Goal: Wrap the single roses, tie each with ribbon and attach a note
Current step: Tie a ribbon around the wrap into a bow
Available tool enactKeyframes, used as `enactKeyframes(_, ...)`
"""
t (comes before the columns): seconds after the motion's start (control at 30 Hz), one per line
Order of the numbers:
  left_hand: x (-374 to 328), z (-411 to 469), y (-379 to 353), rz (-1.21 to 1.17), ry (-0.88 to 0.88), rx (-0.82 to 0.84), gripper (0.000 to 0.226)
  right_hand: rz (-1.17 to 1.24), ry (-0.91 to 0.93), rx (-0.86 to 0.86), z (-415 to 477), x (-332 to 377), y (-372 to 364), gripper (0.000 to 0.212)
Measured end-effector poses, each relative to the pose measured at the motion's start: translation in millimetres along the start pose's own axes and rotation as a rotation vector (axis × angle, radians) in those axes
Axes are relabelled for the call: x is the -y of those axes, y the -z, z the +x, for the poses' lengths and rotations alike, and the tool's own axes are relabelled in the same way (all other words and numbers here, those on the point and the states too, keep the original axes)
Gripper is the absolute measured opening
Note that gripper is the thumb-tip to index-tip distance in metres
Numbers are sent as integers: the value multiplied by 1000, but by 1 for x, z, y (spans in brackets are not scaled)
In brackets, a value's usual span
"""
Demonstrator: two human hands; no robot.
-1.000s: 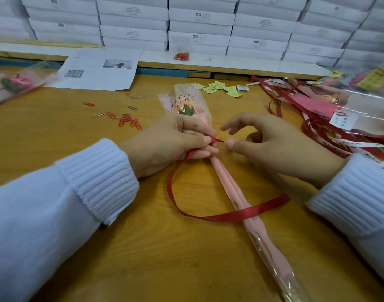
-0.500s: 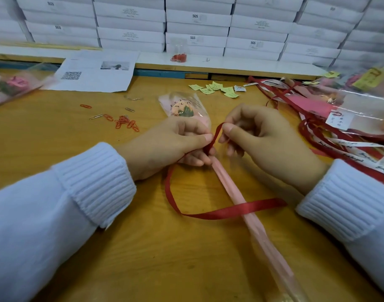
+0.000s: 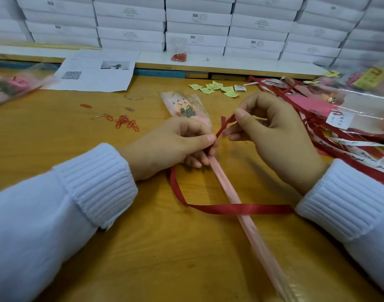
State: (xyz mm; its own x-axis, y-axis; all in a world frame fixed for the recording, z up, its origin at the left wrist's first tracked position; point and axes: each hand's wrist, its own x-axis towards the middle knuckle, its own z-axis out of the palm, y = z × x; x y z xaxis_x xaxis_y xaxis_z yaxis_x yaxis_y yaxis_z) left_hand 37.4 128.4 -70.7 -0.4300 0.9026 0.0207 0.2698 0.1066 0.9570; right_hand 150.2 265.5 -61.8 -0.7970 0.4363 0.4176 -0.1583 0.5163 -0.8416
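Left hand (image 3: 173,147): grips the wrapped rose (image 3: 222,175) just below its head, thumb pinning the red ribbon (image 3: 263,209) against the wrap.
Right hand (image 3: 273,136): pinches the ribbon's short end, which is raised above the stem.
Ribbon tail: loops over the table (image 3: 143,247), crossing the stem.
Surroundings: paper clips (image 3: 123,123) to the left, green notes (image 3: 215,88) beyond the rose; white boxes (image 3: 197,18) stacked behind.

Right hand (image 3: 273,138), open-fingered a second ago, now pinches the short end of the ribbon (image 3: 241,209). It has drawn that end up and rightward, clear of the left hand (image 3: 171,147). The gap between the hands has widened.
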Motion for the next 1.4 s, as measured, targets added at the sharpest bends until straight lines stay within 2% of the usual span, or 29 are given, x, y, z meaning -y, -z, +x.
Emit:
enactKeyframes(0.13, 0, 0, 0, -4, 13, 2, 16, 1, -58, -89, 2, -2, 0, 9)
enactKeyframes(0.2, 0, 1, 0, 23, 10, 9, 15, -20, -88, -79, 1, -3, 0, 5)
enactKeyframes(0.23, 0, 1, 0, 26, 6, 6, 14, -55, -99, -66, 1, -3, 1, 9)
enactKeyframes(0.3, 1, 1, 1, -1, 0, -19, 14, -177, -99, -14, -1, -2, 3, 32)
enactKeyframes(0.4, 1, 0, 1, -36, 1, -54, 14, -294, -124, 181, -7, 4, 2, 75)
enactKeyframes(0.47, 2, 1, 1, -36, 4, -64, 12, -294, -132, 315, -11, 5, -3, 89)
enactKeyframes(0.53, 1, 1, 1, -33, 6, -68, 9, -261, -130, 376, -12, 4, -7, 94)
enactKeyframes(0.67, 0, 0, -2, 16, 3, -91, 8, -267, -145, 383, -12, 4, -9, 98)
enactKeyframes(0.97, 3, 2, -9, 370, -149, -227, 9, -317, -85, 412, -17, 9, -14, 104)
enactKeyframes(1.07, 4, 2, -8, 369, -181, -221, 12, -310, -99, 377, -17, 9, -14, 94)
enactKeyframes(1.17, 4, 1, -6, 323, -176, -189, 12, -143, -205, 280, -10, 3, -12, 55)
enactKeyframes(1.27, 4, 0, -6, 312, -166, -168, 9, -58, -281, 293, -5, -2, -9, 24)
enactKeyframes(1.33, 4, 0, -6, 297, -154, -165, 9, 20, -326, 315, -3, -3, -7, 12)
enactKeyframes(1.4, 4, 0, -5, 307, -137, -161, 12, 86, -363, 292, -2, -4, -6, 9)
